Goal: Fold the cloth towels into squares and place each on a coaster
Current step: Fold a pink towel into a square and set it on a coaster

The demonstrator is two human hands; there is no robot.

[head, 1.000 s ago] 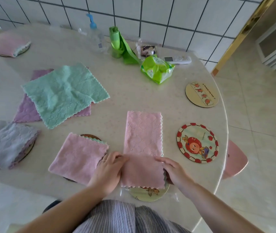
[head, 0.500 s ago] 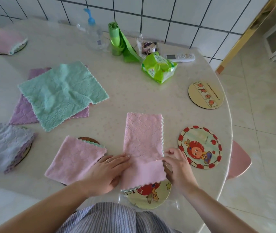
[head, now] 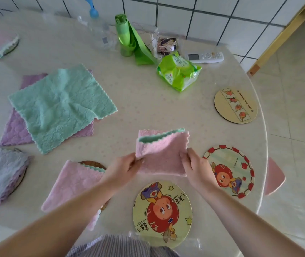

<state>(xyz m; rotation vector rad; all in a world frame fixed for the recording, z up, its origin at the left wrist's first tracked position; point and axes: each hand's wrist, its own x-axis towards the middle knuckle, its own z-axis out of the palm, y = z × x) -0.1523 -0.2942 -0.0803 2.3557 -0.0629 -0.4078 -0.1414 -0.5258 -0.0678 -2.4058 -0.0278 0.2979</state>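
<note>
Big round table [head: 148, 101] takes up most of the view. Toward its left edge a mint towel [head: 60, 106] lies flat over a purple towel [head: 16, 130], both unfolded. Near the front edge there's a pink towel [head: 161, 154] doubled over, its mint underside peeking out at the top. The left hand [head: 120, 171] pinches its left side and the right hand [head: 198, 169] pinches its right side, hands apart. Just in front of it, right at the table's front edge, sits a yellow cartoon coaster [head: 162, 214], bare. A red-rimmed coaster [head: 229, 171] is by the right edge.
</note>
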